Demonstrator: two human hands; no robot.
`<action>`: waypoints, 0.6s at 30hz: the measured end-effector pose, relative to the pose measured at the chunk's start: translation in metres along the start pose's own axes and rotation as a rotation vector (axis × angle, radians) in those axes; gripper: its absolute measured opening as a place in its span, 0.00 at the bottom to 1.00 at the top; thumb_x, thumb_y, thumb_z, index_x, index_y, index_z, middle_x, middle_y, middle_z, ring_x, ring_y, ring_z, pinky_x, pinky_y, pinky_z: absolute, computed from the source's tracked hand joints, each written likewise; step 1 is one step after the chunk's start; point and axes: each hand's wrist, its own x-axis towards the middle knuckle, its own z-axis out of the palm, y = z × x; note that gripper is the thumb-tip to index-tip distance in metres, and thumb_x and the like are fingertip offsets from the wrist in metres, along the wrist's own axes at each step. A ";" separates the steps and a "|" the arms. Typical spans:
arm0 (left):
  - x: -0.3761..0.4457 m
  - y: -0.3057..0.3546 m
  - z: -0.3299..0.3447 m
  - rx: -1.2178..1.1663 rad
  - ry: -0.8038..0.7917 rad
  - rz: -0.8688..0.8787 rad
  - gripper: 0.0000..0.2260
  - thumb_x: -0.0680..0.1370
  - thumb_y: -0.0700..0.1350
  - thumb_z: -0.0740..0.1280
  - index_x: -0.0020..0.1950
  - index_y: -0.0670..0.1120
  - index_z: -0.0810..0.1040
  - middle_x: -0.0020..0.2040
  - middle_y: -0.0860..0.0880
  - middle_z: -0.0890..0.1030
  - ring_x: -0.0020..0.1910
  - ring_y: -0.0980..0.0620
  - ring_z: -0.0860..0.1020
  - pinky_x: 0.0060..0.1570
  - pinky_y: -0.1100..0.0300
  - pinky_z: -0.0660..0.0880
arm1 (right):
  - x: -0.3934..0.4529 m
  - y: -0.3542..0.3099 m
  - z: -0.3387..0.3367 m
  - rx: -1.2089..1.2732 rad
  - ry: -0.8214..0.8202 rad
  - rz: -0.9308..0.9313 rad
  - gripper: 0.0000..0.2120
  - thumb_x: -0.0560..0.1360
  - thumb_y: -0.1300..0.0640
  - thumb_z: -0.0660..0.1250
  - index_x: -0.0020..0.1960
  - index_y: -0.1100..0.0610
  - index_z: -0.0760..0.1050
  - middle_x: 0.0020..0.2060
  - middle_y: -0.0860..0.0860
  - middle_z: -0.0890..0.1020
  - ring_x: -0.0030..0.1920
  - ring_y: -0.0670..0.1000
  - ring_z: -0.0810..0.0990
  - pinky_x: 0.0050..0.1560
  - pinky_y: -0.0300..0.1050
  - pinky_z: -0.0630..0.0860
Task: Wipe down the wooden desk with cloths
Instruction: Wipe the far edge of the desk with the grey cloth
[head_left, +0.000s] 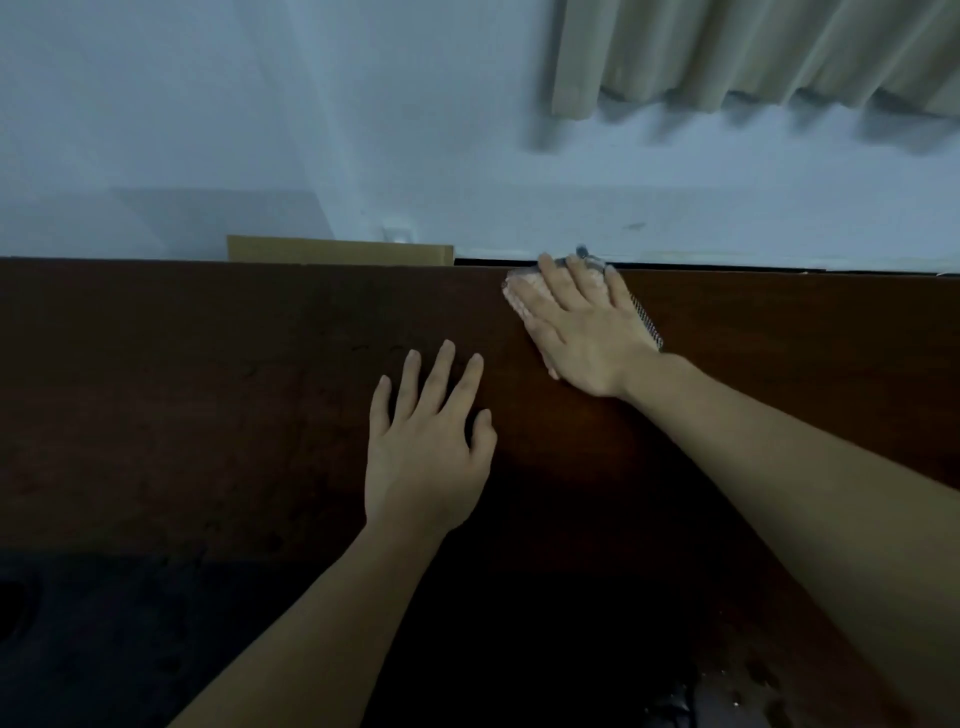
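Pink cloth (524, 296) lies flat under my right hand (587, 332), fingers straight and pressing rather than gripping, right at the far edge of the wooden desk (208, 395). My left hand (426, 447) rests open and empty on the wood, nearer me. Just beyond my fingertips (546, 261) is the gap at the wall (467, 156); with nothing pinching it, a forward stroke could push the cloth over and down behind.

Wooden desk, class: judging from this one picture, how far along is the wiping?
Done: cannot tell; the wooden desk shows no wipe marks. In hand: the right hand presses a pink cloth flat at the desk's far edge, by the wall. The left hand rests open on the wood, without a cloth. Left: probably the broad area to the left and the near side.
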 end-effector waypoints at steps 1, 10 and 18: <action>0.000 0.000 0.000 -0.005 -0.008 -0.003 0.25 0.85 0.58 0.45 0.83 0.59 0.48 0.83 0.55 0.44 0.82 0.50 0.40 0.79 0.48 0.38 | -0.015 -0.005 0.003 -0.018 -0.004 -0.022 0.28 0.82 0.41 0.33 0.80 0.39 0.34 0.81 0.49 0.35 0.80 0.55 0.33 0.78 0.62 0.34; 0.000 -0.004 0.000 -0.022 0.004 0.018 0.27 0.82 0.59 0.42 0.83 0.59 0.48 0.84 0.54 0.45 0.82 0.49 0.41 0.79 0.46 0.39 | -0.128 -0.025 0.027 -0.016 -0.058 -0.218 0.24 0.82 0.40 0.28 0.77 0.34 0.29 0.80 0.46 0.33 0.79 0.52 0.29 0.77 0.58 0.32; 0.000 -0.001 0.000 -0.027 0.004 0.012 0.25 0.85 0.58 0.47 0.83 0.59 0.47 0.83 0.55 0.43 0.82 0.50 0.39 0.79 0.46 0.38 | 0.005 0.000 0.000 -0.003 0.018 0.052 0.26 0.84 0.42 0.36 0.81 0.38 0.36 0.82 0.48 0.38 0.81 0.54 0.36 0.79 0.61 0.37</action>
